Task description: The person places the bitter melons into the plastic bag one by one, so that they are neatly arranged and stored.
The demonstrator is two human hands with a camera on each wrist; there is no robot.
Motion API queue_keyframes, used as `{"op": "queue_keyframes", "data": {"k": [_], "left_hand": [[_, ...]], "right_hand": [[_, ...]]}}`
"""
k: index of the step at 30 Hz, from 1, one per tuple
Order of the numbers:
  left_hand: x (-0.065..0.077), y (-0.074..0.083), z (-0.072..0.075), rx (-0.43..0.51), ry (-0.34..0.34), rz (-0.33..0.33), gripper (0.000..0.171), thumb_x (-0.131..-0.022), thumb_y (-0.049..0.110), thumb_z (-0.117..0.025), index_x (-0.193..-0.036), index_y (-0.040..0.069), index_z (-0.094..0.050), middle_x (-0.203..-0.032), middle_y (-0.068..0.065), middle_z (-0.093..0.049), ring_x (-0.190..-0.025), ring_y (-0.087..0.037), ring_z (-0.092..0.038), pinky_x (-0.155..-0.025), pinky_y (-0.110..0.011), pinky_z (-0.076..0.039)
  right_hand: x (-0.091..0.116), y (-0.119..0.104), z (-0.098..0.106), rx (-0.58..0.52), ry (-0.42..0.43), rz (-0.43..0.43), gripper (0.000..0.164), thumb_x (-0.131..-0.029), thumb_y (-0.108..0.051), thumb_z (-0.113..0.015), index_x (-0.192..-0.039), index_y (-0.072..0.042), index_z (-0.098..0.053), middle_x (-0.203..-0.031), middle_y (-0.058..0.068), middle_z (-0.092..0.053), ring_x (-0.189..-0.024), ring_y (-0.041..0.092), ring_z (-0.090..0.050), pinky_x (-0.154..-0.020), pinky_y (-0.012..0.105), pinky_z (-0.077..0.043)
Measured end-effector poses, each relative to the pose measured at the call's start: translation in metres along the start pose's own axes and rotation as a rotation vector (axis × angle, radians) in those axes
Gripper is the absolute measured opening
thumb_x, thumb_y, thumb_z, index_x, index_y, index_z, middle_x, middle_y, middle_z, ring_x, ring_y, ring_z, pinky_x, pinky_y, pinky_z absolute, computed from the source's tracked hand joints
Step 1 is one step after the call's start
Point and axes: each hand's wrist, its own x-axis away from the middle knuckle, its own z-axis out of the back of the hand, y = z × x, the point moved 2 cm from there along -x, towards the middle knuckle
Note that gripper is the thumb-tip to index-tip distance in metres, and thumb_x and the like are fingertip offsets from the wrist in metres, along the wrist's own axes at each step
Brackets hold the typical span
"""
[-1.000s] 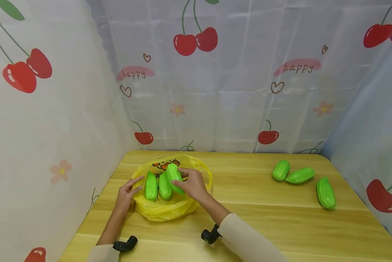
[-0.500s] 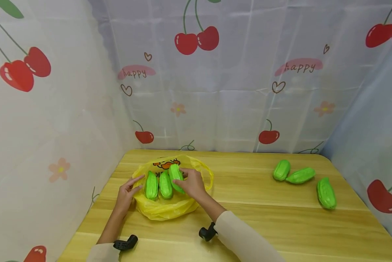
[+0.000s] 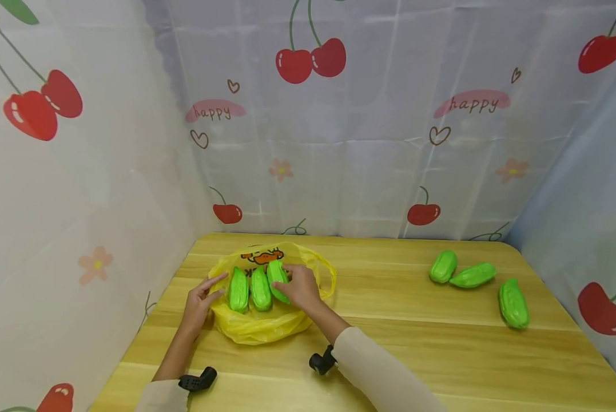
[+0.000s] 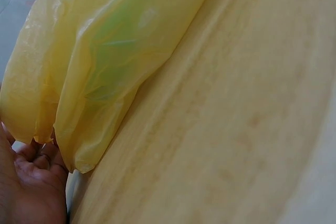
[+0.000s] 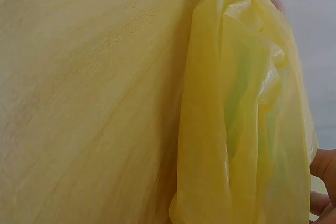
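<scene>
A yellow plastic bag (image 3: 263, 332) lies spread wide at the left of the table, with a printed picture on its inner back side. Two glossy green ridged gourd-like pieces, the left piece (image 3: 238, 290) and the middle piece (image 3: 261, 289), sit side by side inside it. My right hand (image 3: 302, 289) reaches over the bag's right side and pinches a third green piece (image 3: 277, 274) between thumb and fingers, next to the middle one. At the bag's left rim, my left hand (image 3: 198, 306) holds the edge; its curled fingers (image 4: 44, 158) show against the plastic in the left wrist view.
Three more green pieces lie at the table's right: a stubby piece (image 3: 444, 266), a slanted piece (image 3: 473, 276) beside it, and a piece (image 3: 513, 304) nearer the right edge. Cherry-printed curtains (image 3: 359, 171) enclose the wooden table (image 3: 400, 349) at the back and sides.
My right hand has lowered the pinched green piece slightly into the bag, beside the other two. The left hand keeps its place at the rim.
</scene>
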Motion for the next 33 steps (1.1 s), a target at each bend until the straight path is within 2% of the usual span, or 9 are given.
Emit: {"op": "queue_keyframes", "data": {"k": [3, 6, 10, 14, 21, 24, 27, 29, 33], "left_hand": [[-0.0014, -0.0042, 0.0008, -0.003, 0.006, -0.009, 0.041, -0.1, -0.001, -0.06, -0.139, -0.012, -0.054, -0.145, -0.032, -0.049, -0.151, -0.037, -0.022, -0.11, -0.003, -0.019], [-0.0013, -0.0045, 0.0009, -0.003, 0.006, -0.001, 0.041, -0.1, 0.0, -0.06, -0.139, -0.011, -0.054, -0.146, -0.031, -0.049, -0.151, -0.036, -0.023, -0.109, -0.003, -0.02], [0.0001, -0.0004, 0.0001, 0.005, 0.004, 0.014, 0.042, -0.1, -0.001, -0.059, -0.14, -0.012, -0.053, -0.146, -0.032, -0.048, -0.151, -0.037, -0.021, -0.108, -0.002, -0.02], [0.0002, -0.0003, 0.0002, 0.006, 0.006, 0.018, 0.042, -0.1, -0.001, -0.059, -0.14, -0.012, -0.053, -0.146, -0.032, -0.048, -0.153, -0.036, -0.018, -0.108, -0.002, -0.019], [-0.0004, -0.0005, 0.0005, 0.004, 0.009, 0.012, 0.042, -0.1, -0.001, -0.06, -0.139, -0.012, -0.054, -0.145, -0.032, -0.049, -0.153, -0.035, -0.016, -0.108, -0.002, -0.019], [-0.0006, -0.0007, 0.0007, 0.003, 0.008, 0.009, 0.041, -0.1, -0.001, -0.06, -0.139, -0.012, -0.054, -0.145, -0.031, -0.05, -0.153, -0.035, -0.017, -0.109, -0.002, -0.018], [-0.0004, -0.0008, 0.0008, -0.002, 0.01, 0.008, 0.041, -0.1, -0.001, -0.06, -0.139, -0.011, -0.055, -0.144, -0.031, -0.05, -0.152, -0.035, -0.02, -0.109, -0.002, -0.019], [0.0002, -0.001, 0.0007, -0.005, 0.009, 0.007, 0.041, -0.1, -0.001, -0.06, -0.139, -0.011, -0.055, -0.145, -0.031, -0.05, -0.152, -0.036, -0.02, -0.108, -0.002, -0.019], [0.0009, -0.0016, 0.0003, -0.005, 0.007, 0.0, 0.041, -0.1, -0.001, -0.06, -0.139, -0.012, -0.055, -0.144, -0.031, -0.05, -0.151, -0.037, -0.022, -0.109, -0.002, -0.019]], "right_hand": [[-0.0014, 0.0004, -0.0018, 0.013, -0.007, -0.005, 0.053, -0.086, -0.022, -0.084, -0.133, -0.004, -0.067, -0.102, 0.009, -0.073, -0.074, 0.013, -0.061, -0.055, 0.025, -0.047], [-0.0018, 0.0013, -0.0032, 0.023, -0.012, -0.009, 0.053, -0.086, -0.023, -0.084, -0.133, -0.004, -0.067, -0.101, 0.009, -0.073, -0.075, 0.014, -0.061, -0.056, 0.026, -0.047], [-0.0026, 0.0018, -0.0046, 0.029, -0.02, -0.019, 0.053, -0.086, -0.024, -0.084, -0.133, -0.005, -0.067, -0.109, 0.01, -0.073, -0.081, 0.015, -0.063, -0.06, 0.027, -0.049], [-0.0032, 0.0015, -0.0052, 0.021, -0.029, -0.011, 0.054, -0.086, -0.022, -0.083, -0.133, -0.002, -0.066, -0.115, 0.012, -0.072, -0.079, 0.016, -0.062, -0.059, 0.027, -0.047], [-0.0016, 0.0005, -0.0055, 0.018, -0.046, -0.025, 0.055, -0.087, -0.02, -0.083, -0.135, 0.0, -0.065, -0.116, 0.014, -0.071, -0.089, 0.019, -0.064, -0.064, 0.028, -0.05], [-0.0015, 0.0007, -0.0065, 0.015, -0.048, -0.033, 0.056, -0.087, -0.019, -0.083, -0.135, 0.003, -0.063, -0.12, 0.017, -0.07, -0.07, 0.014, -0.056, -0.062, 0.028, -0.048], [-0.0018, 0.0013, -0.0079, 0.021, -0.05, -0.035, 0.056, -0.087, -0.019, -0.083, -0.133, 0.006, -0.063, -0.127, 0.021, -0.067, -0.054, 0.01, -0.038, -0.062, 0.027, -0.044], [-0.0019, 0.0015, -0.0088, 0.018, -0.055, -0.038, 0.056, -0.087, -0.018, -0.083, -0.133, 0.008, -0.063, -0.131, 0.022, -0.065, -0.05, 0.01, -0.028, -0.061, 0.028, -0.042], [-0.0017, 0.0021, -0.0097, 0.041, -0.053, -0.045, 0.056, -0.086, -0.018, -0.084, -0.131, 0.008, -0.064, -0.129, 0.022, -0.067, -0.058, 0.01, -0.04, -0.064, 0.029, -0.046]]}}
